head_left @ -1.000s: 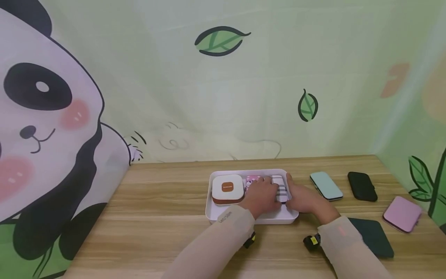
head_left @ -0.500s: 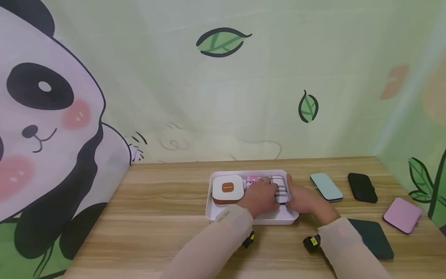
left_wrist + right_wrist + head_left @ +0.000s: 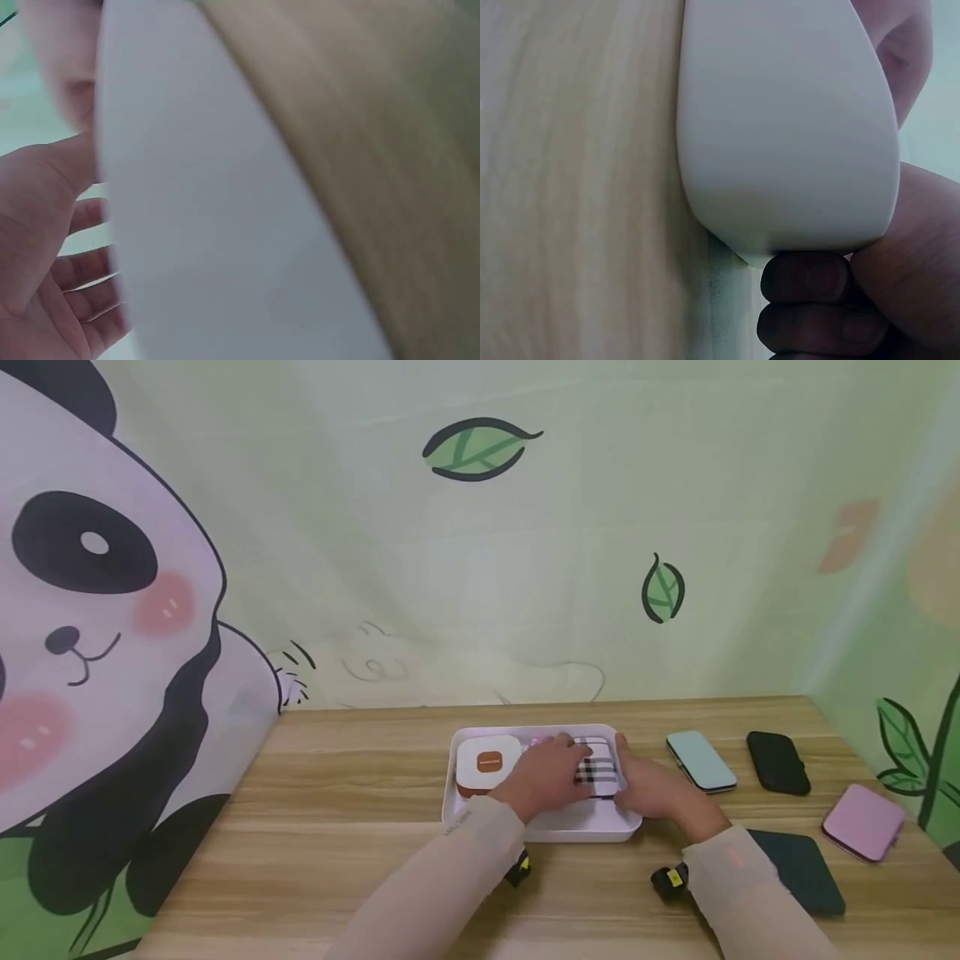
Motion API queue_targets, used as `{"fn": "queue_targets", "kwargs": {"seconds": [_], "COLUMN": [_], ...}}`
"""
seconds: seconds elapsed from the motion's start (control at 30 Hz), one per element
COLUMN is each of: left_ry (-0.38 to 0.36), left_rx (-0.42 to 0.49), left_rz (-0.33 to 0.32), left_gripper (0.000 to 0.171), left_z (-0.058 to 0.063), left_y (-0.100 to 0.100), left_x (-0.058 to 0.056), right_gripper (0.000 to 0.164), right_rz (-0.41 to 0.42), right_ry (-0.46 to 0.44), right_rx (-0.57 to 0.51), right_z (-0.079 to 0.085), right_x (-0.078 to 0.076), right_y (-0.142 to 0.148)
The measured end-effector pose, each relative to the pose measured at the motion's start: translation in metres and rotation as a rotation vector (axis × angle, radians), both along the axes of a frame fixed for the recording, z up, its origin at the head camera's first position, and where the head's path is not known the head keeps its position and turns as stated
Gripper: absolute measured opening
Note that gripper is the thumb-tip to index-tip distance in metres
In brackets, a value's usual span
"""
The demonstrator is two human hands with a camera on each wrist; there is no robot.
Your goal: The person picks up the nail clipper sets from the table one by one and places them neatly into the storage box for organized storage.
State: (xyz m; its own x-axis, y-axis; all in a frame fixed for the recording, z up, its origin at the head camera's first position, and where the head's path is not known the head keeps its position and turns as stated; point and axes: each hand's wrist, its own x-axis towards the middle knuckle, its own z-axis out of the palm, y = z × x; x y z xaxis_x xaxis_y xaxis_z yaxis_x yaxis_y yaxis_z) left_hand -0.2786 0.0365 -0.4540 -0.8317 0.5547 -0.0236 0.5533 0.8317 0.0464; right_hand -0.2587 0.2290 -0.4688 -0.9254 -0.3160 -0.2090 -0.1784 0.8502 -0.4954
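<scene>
A white tray [image 3: 585, 834] lies on the wooden table. My right hand [image 3: 651, 787] grips its right end; in the right wrist view the curled fingers [image 3: 810, 277] press the outer wall while the thumb lies over the rim. Inside the tray, a black-and-white plaid pouch or case [image 3: 598, 767] sits at the right. A square white case with a brown base [image 3: 474, 768] is at the left. Between them, my left hand [image 3: 542, 777] reaches over a pink patterned item, mostly hidden beneath it. Its fingers look loosely bent in the left wrist view, partly behind the tray wall [image 3: 210, 210].
To the right of the tray lie a light blue case [image 3: 702, 761], a black case [image 3: 779, 762] and a pink case [image 3: 864, 822]. A dark green flat case [image 3: 804, 872] is partly under the right sleeve. A printed fabric backdrop [image 3: 360, 560] rises behind the table.
My left hand has shifted left off the plaid item, which now shows more, and covers more of the pink one and the white case. My right hand stays on the tray's end.
</scene>
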Motion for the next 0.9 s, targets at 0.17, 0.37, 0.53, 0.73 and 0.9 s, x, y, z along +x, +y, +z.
{"fn": "queue_targets", "kwargs": {"seconds": [0.17, 0.37, 0.53, 0.73, 0.9], "left_ry": [-0.019, -0.043, -0.040, 0.032, 0.066], "left_rx": [0.122, 0.307, 0.399, 0.472, 0.660], "left_rz": [0.049, 0.080, 0.080, 0.119, 0.104], "left_gripper": [0.053, 0.055, 0.057, 0.061, 0.059], "left_z": [0.014, 0.030, 0.043, 0.058, 0.072], "left_y": [-0.017, -0.042, -0.058, -0.078, -0.093], "left_x": [-0.004, -0.001, 0.007, 0.017, 0.030], "right_gripper": [0.098, 0.099, 0.099, 0.098, 0.099], "right_rz": [-0.024, -0.037, -0.047, -0.050, -0.051], "right_ry": [-0.015, -0.017, -0.025, -0.029, -0.027], "right_rx": [0.013, 0.021, 0.022, 0.019, 0.027], "right_z": [0.001, 0.001, 0.000, -0.001, 0.000], "right_x": [0.001, 0.001, 0.002, 0.002, 0.001], "right_y": [-0.002, -0.004, -0.004, -0.004, -0.004]}}
